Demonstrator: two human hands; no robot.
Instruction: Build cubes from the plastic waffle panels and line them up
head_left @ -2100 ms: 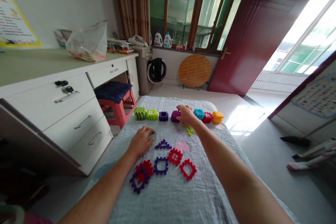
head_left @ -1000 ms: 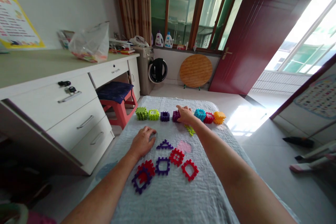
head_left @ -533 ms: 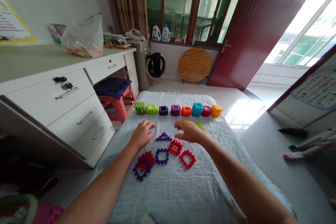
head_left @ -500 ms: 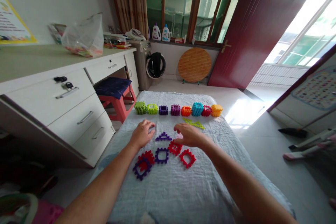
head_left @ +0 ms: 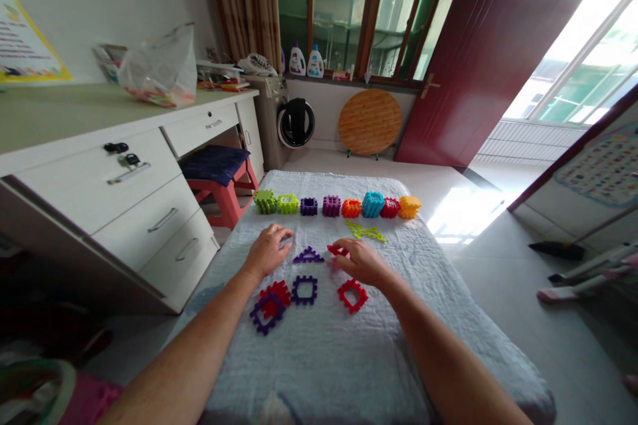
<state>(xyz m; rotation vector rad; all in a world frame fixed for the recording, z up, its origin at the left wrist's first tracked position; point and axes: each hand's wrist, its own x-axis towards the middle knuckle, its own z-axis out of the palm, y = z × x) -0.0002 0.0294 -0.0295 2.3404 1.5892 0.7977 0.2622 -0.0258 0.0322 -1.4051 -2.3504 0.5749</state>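
My right hand (head_left: 363, 259) is closed on a red building tile (head_left: 337, 250), lifted off the cloth and partly hidden by the fingers. To the left, my left hand (head_left: 269, 249) rests on the cloth with loosely bent fingers and nothing visible in it. Between the hands lies a purple triangular tile (head_left: 308, 255). Nearer to me are a purple square frame (head_left: 294, 291) and a red frame tile (head_left: 353, 296). Another purple frame (head_left: 256, 319) overlaps a red tile (head_left: 282, 291) at the left. Beyond my right hand lie yellow-green triangular tiles (head_left: 365, 231).
A row of assembled blocks, including a green one (head_left: 265, 201), a blue one (head_left: 373, 204) and a yellow one (head_left: 409, 206), stands across the far part of the cloth-covered table (head_left: 319, 372). A white desk (head_left: 144, 192) and a red stool (head_left: 224, 202) are at the left.
My right hand has closed on the red tile that lay beside the purple square frame and raised it off the cloth. My left hand stays nearly still.
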